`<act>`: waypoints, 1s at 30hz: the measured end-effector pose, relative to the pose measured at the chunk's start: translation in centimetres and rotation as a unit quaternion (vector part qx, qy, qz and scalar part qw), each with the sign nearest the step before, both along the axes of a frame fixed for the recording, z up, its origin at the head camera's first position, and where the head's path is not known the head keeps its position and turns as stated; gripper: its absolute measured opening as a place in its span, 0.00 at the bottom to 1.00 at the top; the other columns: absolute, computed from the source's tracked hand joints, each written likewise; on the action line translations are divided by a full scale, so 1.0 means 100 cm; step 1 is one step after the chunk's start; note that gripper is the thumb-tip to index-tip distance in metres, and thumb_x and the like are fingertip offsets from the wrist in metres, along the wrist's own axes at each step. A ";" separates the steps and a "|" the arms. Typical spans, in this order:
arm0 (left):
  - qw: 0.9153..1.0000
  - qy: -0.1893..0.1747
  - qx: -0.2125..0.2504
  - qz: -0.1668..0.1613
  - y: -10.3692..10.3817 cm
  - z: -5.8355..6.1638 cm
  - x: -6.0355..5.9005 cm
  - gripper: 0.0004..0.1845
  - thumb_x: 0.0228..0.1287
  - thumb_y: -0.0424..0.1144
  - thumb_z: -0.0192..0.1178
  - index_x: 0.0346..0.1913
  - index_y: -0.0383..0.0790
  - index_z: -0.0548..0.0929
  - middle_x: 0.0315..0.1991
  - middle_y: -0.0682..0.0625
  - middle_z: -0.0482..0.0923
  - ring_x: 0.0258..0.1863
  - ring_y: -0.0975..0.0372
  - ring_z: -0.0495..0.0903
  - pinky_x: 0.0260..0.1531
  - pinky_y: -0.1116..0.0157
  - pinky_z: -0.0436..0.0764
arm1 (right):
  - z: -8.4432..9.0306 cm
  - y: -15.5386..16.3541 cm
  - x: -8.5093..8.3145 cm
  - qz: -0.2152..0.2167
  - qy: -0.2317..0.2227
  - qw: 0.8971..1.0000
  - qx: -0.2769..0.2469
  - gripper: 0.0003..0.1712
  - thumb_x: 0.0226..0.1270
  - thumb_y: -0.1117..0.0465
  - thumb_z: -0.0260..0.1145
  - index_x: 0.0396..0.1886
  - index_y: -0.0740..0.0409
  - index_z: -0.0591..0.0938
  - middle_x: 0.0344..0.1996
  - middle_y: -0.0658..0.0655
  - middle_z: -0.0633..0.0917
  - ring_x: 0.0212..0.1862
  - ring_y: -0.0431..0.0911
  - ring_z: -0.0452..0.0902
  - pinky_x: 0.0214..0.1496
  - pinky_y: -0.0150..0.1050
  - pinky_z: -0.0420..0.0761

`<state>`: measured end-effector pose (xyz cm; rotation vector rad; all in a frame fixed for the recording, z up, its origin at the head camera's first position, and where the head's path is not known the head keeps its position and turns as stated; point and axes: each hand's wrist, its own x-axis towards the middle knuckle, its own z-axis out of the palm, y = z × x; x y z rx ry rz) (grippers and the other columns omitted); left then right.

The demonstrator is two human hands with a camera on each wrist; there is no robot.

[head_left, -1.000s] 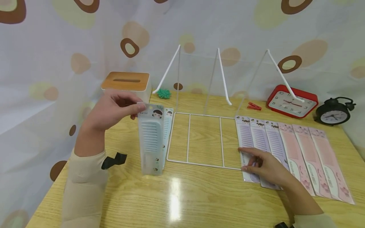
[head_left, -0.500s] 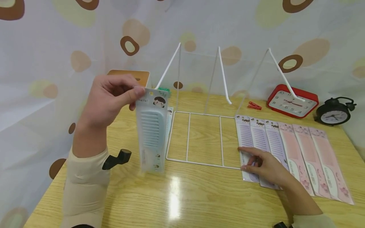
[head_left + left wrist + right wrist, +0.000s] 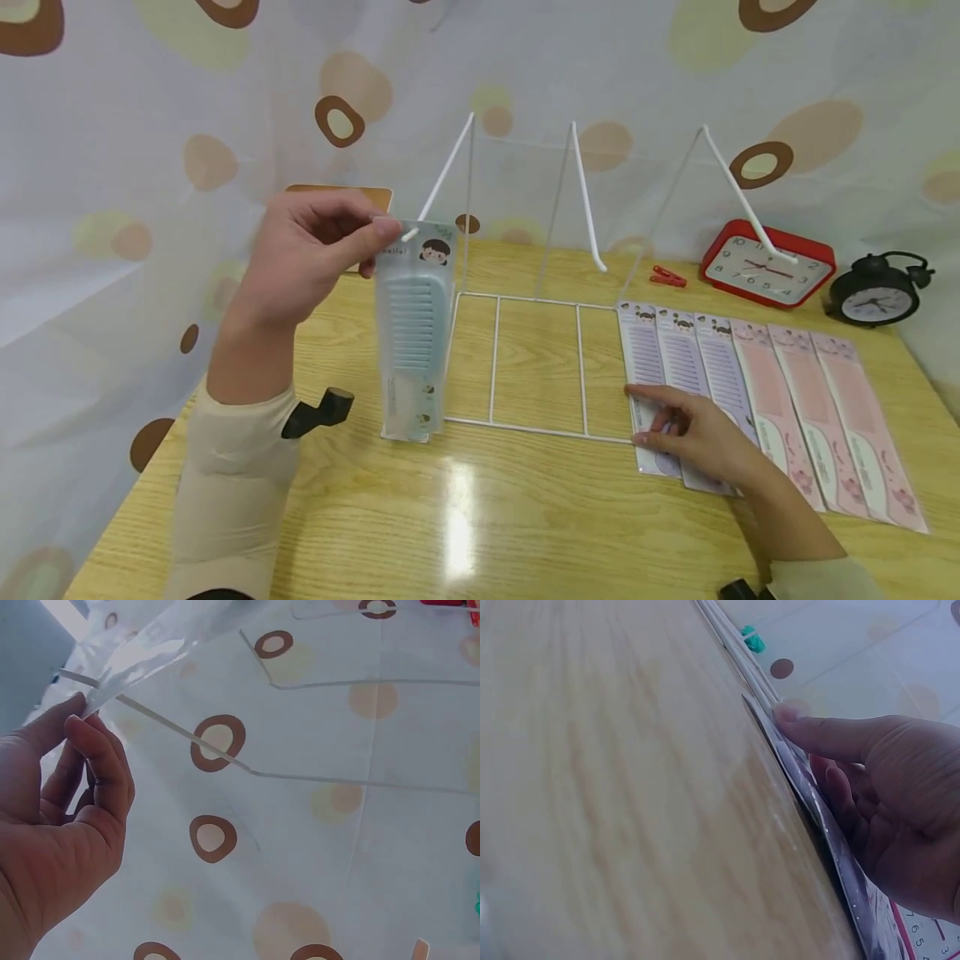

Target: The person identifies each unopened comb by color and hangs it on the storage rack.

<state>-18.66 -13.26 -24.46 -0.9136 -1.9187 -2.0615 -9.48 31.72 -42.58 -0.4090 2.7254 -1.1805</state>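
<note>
White prongs [image 3: 587,204] bar sideways passage; gaps lie between them.

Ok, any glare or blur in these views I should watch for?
Head view: a bright glare streak on the table, on the near side of the rack; left wrist view: dim, with shine across the packet in the left hand; right wrist view: hazy, with the wood grain soft.

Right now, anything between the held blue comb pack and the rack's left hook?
Nothing visible. The blue comb pack, pinched by the left hand, is at the left hook, whose tip shows in front of the pack, seemingly through its hole.
</note>
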 end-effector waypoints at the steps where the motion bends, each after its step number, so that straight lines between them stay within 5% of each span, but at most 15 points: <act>1: 1.000 -0.003 -0.009 0.009 0.001 0.000 -0.002 0.07 0.60 0.22 0.66 0.29 0.36 0.88 0.22 0.52 0.81 0.17 0.61 0.71 0.22 0.67 0.75 | 0.000 0.000 0.000 -0.002 0.000 1.000 0.000 0.35 0.58 0.60 0.77 0.67 0.55 0.77 0.27 0.50 0.82 0.26 0.37 0.72 0.25 0.32 0.73; 7: 0.996 -0.042 -0.058 0.044 0.007 0.000 -0.016 0.03 0.63 0.31 0.68 0.32 0.39 0.89 0.24 0.54 0.81 0.21 0.61 0.73 0.26 0.67 0.74 | -0.001 0.002 0.000 -0.013 -0.016 1.000 0.007 0.36 0.58 0.58 0.77 0.67 0.52 0.77 0.27 0.50 0.82 0.26 0.38 0.73 0.26 0.33 0.74; 17: 0.994 -0.056 -0.090 0.039 0.022 0.003 -0.068 0.06 0.66 0.38 0.67 0.35 0.38 0.89 0.28 0.50 0.83 0.28 0.57 0.77 0.32 0.65 0.78 | -0.006 0.005 -0.003 -0.010 -0.011 1.000 0.005 0.36 0.58 0.57 0.77 0.67 0.52 0.77 0.27 0.50 0.83 0.25 0.39 0.74 0.25 0.34 0.74; 22: 0.989 -0.093 -0.108 0.037 0.031 0.005 -0.095 0.08 0.67 0.41 0.66 0.38 0.39 0.88 0.32 0.52 0.83 0.35 0.56 0.77 0.36 0.64 0.77 | -0.008 0.006 -0.003 -0.010 -0.015 1.000 -0.002 0.36 0.58 0.57 0.77 0.67 0.51 0.77 0.27 0.50 0.83 0.25 0.39 0.75 0.25 0.34 0.74; 30: 0.985 -0.132 -0.108 0.019 0.041 0.007 -0.120 0.09 0.68 0.42 0.65 0.39 0.39 0.87 0.33 0.53 0.82 0.36 0.59 0.77 0.38 0.65 0.77 | -0.009 0.005 0.001 -0.016 -0.017 1.000 -0.002 0.35 0.58 0.57 0.77 0.67 0.52 0.78 0.26 0.50 0.83 0.25 0.38 0.74 0.25 0.33 0.74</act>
